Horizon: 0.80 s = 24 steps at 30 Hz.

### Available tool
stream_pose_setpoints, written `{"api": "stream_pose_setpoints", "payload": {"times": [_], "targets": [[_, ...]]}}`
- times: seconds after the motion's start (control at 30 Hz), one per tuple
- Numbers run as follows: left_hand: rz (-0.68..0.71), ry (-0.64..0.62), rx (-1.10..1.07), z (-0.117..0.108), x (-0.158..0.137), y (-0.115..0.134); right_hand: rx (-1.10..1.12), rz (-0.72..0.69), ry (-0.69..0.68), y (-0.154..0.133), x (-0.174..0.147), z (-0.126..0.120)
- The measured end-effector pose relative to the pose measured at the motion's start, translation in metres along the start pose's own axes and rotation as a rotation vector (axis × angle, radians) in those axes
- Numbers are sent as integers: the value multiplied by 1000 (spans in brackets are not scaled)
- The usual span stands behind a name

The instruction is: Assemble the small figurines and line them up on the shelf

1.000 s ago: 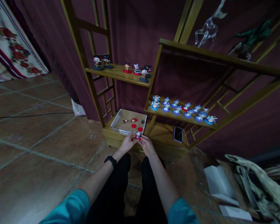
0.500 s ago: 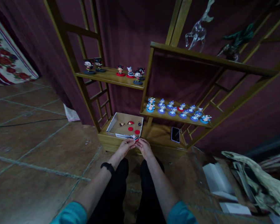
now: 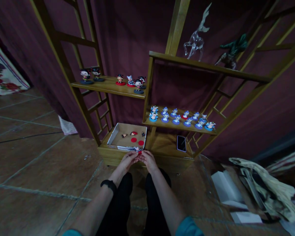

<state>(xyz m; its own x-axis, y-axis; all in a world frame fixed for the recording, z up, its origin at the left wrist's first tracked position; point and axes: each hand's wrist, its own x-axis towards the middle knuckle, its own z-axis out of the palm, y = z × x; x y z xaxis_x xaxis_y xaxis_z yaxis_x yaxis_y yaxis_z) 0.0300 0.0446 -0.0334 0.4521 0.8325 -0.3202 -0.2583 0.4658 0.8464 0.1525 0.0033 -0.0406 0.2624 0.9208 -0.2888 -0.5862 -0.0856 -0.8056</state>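
My left hand (image 3: 129, 160) and my right hand (image 3: 147, 160) meet just in front of a shallow box. Between their fingertips they hold a small figurine (image 3: 137, 149) with a white-and-dark body and a red base. Both hands are closed on it, and the fingers cover part of the base. The open cardboard box (image 3: 109, 141) stands on the lowest shelf, right behind the hands. In it lie several small figurine parts (image 3: 124, 135) and two red discs, one red disc (image 3: 133, 140) left of the other red disc (image 3: 141, 143).
Several figurines (image 3: 176, 119) stand in rows on the right middle shelf, others (image 3: 138, 86) on the upper left shelf. A phone (image 3: 181, 143) lies at lower right. A glass horse (image 3: 195, 42) and a green statue (image 3: 232, 52) stand on top. White boxes (image 3: 227, 186) lie on the floor.
The view has shifted, so the shelf appears a little further left and lower. Both hands keep hold of the figurine, its red base now turned somewhat differently between the fingers.
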Motion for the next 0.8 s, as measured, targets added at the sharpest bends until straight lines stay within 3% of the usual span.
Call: {"api": "stream_pose_setpoints", "payload": {"times": [0.3,0.8], "targets": [[23,3,-57,3,-5,-1,-11,-28,-44,-1,-6,-3],[182,-43,-35,1,-10,1,7,-90,-136,3,-7,-2]]}}
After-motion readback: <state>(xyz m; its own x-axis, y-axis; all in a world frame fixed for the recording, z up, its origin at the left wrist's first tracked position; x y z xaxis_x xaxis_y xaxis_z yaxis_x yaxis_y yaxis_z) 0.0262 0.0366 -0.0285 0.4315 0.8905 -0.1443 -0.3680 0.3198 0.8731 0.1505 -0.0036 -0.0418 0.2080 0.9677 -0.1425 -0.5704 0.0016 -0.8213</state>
